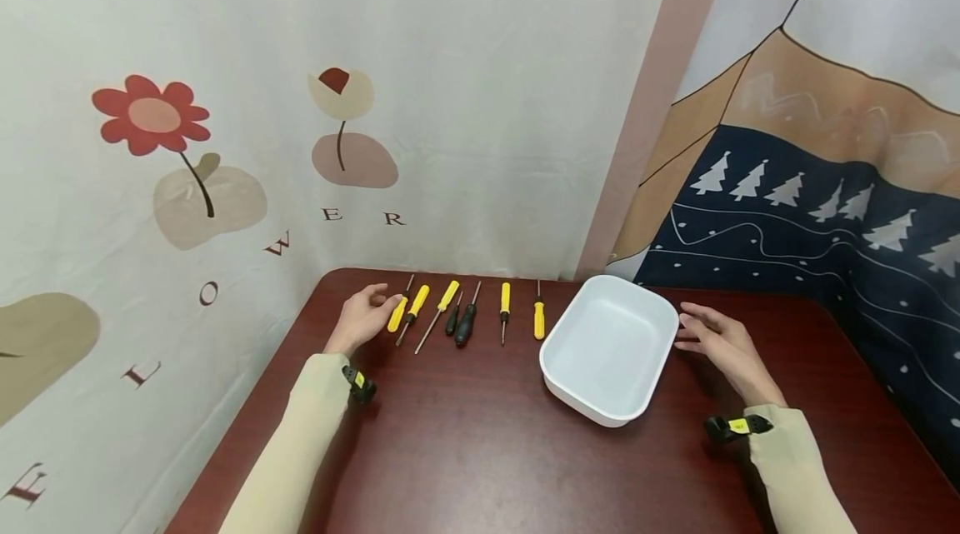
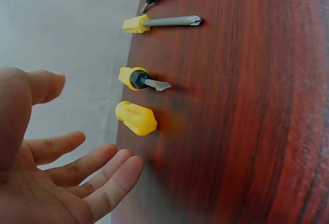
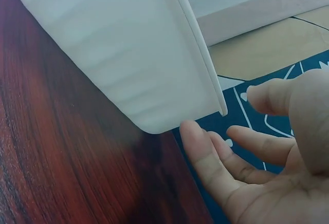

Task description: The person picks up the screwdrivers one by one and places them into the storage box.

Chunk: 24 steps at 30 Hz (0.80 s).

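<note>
My left hand (image 1: 365,316), fingers spread and nothing in its grip, hovers beside the leftmost yellow screwdriver (image 1: 395,316). In the left wrist view that screwdriver's yellow handle (image 2: 136,118) lies just beyond the fingertips. To its right are a yellow-and-black screwdriver (image 1: 413,309) with a flat blade and a yellow screwdriver (image 1: 448,296) with a cross tip. My right hand (image 1: 723,342) is at the right side of a white plastic tub (image 1: 564,376), its fingers loosely bent and holding nothing. From the right wrist, the fingertips appear close to the tub's outer wall (image 3: 118,54).
Further along the row lie two black screwdrivers, a small one (image 1: 452,319) and a larger one (image 1: 466,324), then two more yellow screwdrivers, one (image 1: 506,299) tip toward me, one (image 1: 539,321) handle toward me. The dark red table (image 1: 465,442) meets a printed curtain (image 1: 480,142) behind.
</note>
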Each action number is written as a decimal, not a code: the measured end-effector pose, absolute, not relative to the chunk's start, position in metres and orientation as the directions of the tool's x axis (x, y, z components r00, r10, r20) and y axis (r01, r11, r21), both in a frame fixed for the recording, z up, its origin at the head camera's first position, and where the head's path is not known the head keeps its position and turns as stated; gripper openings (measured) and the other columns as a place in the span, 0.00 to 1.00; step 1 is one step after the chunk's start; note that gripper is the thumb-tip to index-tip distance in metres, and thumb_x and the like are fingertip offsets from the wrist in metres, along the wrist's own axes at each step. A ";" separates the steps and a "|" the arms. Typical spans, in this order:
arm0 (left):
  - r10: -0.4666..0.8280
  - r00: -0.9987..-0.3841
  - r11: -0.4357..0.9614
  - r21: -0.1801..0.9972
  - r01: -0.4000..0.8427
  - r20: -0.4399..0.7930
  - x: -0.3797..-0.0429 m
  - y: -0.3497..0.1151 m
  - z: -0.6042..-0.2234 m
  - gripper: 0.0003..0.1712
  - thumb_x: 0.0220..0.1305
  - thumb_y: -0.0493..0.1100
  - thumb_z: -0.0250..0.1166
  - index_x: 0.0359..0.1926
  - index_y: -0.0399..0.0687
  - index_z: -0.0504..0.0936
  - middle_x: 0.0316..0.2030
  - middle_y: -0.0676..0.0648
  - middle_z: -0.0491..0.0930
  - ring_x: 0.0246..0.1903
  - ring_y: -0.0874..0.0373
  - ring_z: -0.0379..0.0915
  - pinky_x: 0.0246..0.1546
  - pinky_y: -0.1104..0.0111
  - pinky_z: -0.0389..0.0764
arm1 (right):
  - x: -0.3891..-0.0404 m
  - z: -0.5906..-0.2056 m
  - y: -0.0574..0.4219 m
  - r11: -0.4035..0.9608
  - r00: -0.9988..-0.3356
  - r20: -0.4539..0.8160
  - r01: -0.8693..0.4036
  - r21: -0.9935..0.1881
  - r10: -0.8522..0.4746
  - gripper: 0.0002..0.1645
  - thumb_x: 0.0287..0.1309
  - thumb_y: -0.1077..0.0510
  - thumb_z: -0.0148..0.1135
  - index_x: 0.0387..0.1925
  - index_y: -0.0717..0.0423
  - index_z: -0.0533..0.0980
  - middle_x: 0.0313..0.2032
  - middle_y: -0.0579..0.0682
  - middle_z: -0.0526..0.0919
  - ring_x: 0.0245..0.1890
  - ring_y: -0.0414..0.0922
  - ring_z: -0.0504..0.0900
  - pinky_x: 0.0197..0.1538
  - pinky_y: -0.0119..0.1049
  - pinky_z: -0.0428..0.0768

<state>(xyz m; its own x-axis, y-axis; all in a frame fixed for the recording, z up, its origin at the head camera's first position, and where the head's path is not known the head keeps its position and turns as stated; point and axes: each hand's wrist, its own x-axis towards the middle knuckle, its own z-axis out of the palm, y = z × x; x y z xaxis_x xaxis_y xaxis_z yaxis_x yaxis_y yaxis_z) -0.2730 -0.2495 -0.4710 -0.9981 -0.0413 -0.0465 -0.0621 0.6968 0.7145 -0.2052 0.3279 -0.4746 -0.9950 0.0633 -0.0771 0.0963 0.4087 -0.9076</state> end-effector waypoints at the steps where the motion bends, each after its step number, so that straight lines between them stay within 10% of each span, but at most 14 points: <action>1: -0.040 -0.998 0.699 0.712 -0.063 -0.048 -0.274 -0.249 -0.471 0.38 0.77 0.58 0.56 0.75 0.38 0.64 0.65 0.29 0.75 0.64 0.35 0.73 0.63 0.43 0.76 | -0.205 -0.475 0.328 0.401 -0.995 -0.076 0.095 -0.911 0.065 0.40 0.77 0.43 0.52 0.76 0.64 0.60 0.69 0.70 0.68 0.42 0.29 0.83 0.50 0.36 0.87; 18: -0.040 -0.993 0.763 0.638 -0.103 -0.111 -0.296 -0.236 -0.477 0.30 0.72 0.41 0.63 0.71 0.35 0.71 0.55 0.31 0.80 0.50 0.42 0.80 0.47 0.56 0.83 | -0.209 -0.479 0.323 0.354 -0.993 -0.051 0.085 -0.931 0.105 0.31 0.76 0.50 0.56 0.71 0.64 0.68 0.63 0.66 0.76 0.39 0.32 0.86 0.47 0.33 0.87; 24: -0.031 -0.992 0.775 0.624 -0.103 -0.126 -0.300 -0.236 -0.478 0.29 0.71 0.38 0.63 0.69 0.33 0.72 0.54 0.30 0.79 0.49 0.42 0.80 0.43 0.61 0.84 | -0.211 -0.481 0.323 0.314 -0.990 -0.057 0.095 -0.945 0.128 0.30 0.74 0.53 0.59 0.70 0.65 0.70 0.49 0.47 0.83 0.38 0.32 0.86 0.46 0.32 0.87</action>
